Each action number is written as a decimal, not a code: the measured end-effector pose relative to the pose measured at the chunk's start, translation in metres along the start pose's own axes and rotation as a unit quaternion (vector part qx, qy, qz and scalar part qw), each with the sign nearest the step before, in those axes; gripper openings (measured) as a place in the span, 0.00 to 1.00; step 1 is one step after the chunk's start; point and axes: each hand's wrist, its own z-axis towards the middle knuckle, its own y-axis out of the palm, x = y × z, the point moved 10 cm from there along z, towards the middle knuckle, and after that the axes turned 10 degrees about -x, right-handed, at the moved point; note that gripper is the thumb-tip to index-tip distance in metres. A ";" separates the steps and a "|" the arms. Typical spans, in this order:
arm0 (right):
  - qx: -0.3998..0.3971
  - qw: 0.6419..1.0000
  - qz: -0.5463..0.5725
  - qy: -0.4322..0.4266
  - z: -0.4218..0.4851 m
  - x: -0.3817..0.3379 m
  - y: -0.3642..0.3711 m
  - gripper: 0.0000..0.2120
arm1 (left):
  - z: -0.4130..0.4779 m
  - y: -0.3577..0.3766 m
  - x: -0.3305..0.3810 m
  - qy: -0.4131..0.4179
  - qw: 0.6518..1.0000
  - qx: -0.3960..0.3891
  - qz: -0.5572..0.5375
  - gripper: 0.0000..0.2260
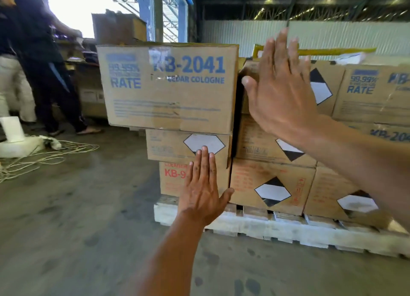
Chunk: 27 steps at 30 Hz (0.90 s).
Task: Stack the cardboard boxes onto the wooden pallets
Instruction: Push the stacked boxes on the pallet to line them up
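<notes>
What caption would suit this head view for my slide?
The left hand and right hand, both open, face cardboard boxes on a wooden pallet; the top KB-2041 box juts out leftward.

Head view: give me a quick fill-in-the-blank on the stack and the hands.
The top corner box is printed KB-____ in blue.
The bottom corner box has ____ lettering.
The pallet under the stack looks ____.
The left hand and right hand hold ____.
Missing words: 2041; red; white; nothing.
</notes>
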 end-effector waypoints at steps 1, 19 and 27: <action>0.008 1.000 -0.007 0.001 -0.001 -0.013 -0.009 0.34 | -0.004 -0.004 -0.005 0.009 1.000 -0.004 -0.009 0.40; -0.009 0.991 -0.123 -0.059 0.019 -0.200 0.060 0.35 | 0.018 0.014 -0.100 0.099 0.988 -0.106 -0.061 0.37; 0.032 0.986 -0.152 -0.055 0.043 -0.182 0.098 0.36 | 0.069 0.075 -0.112 0.082 0.980 -0.169 -0.068 0.38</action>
